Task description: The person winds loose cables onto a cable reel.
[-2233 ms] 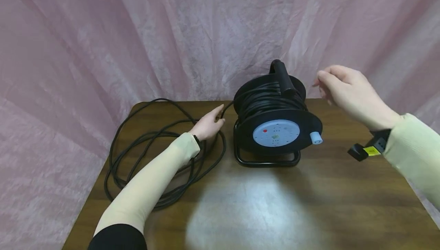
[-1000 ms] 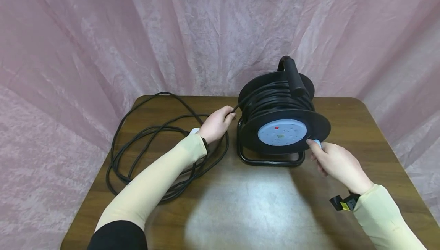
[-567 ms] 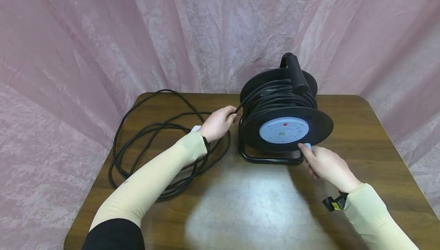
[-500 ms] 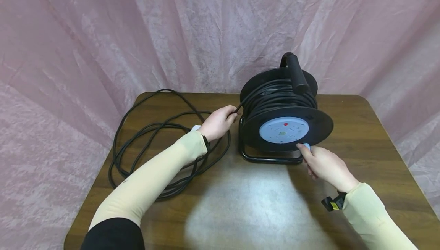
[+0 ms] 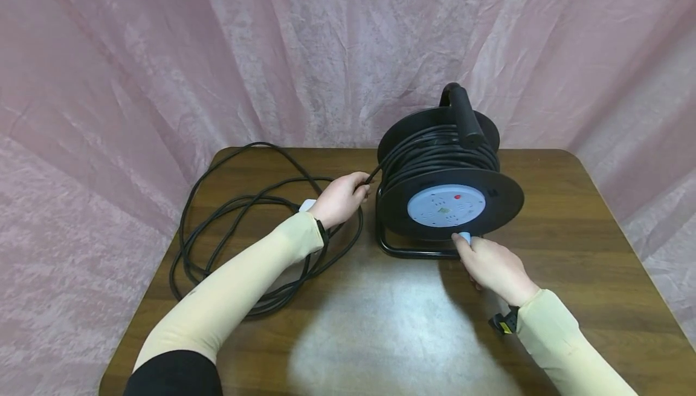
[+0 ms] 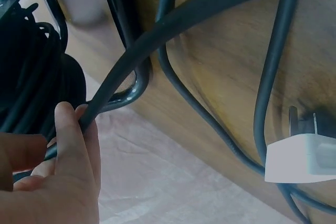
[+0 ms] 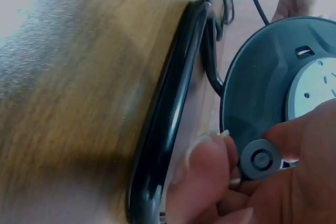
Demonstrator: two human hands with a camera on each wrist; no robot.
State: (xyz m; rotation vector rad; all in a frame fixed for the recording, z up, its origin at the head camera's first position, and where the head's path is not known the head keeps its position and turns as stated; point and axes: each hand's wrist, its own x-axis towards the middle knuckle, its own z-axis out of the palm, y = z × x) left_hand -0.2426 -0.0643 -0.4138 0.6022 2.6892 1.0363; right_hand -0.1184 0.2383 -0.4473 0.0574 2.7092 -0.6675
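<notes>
Left hand point(image 5: 339, 198) at the reel's nine o'clock, and it's pinching the black cable point(image 6: 142, 45) between thumb and fingers, just beside the drum! The cable reel point(image 5: 435, 178) stands upright on its frame, one o'clock on the table point(image 5: 571, 233), wound thick. Right hand point(image 5: 496, 268) now: thumb and fingers pinching the crank knob point(image 7: 261, 159), down at five o'clock on the reel's face! Over at ten o'clock, loose loops point(image 5: 277, 301) sprawl across the wood, and the white plug point(image 6: 296, 158) sits near the left wrist.
</notes>
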